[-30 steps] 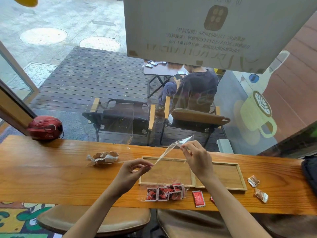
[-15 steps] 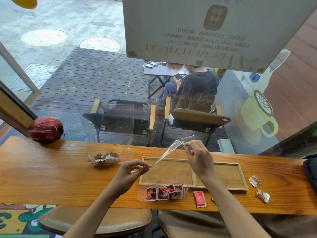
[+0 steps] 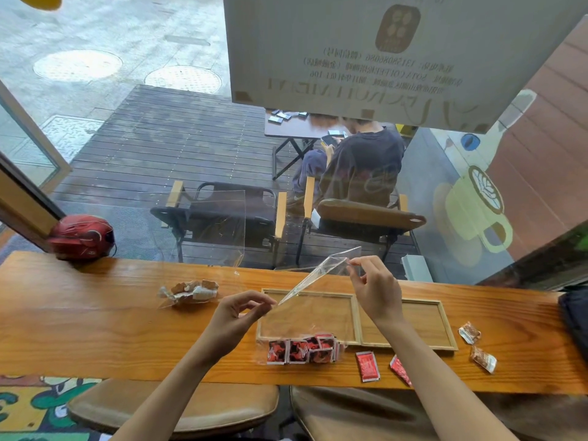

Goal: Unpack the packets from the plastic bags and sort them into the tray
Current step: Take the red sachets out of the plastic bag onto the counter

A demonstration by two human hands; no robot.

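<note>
A clear plastic bag [image 3: 305,313] hangs over the left half of the wooden two-compartment tray [image 3: 357,313]. My left hand [image 3: 237,316] pinches the bag's top edge on the left, and my right hand [image 3: 374,288] pinches its top corner higher up on the right. Several red and black packets [image 3: 300,348] lie in the bottom of that bag at the tray's front edge. Both tray compartments hold no packets. Two loose red packets [image 3: 367,366] lie in front of the tray. Two brown packets [image 3: 469,332] lie to its right.
A second clear bag with brown packets [image 3: 191,291] sits left of the tray. A red helmet [image 3: 81,237] rests at the counter's far left. A dark bag [image 3: 576,319] is at the right edge. A glass window stands just behind the counter. Stools [image 3: 171,405] sit below.
My right hand has lifted the bag's top corner slightly higher and to the right, stretching the opening; my left hand has stayed nearly in place.
</note>
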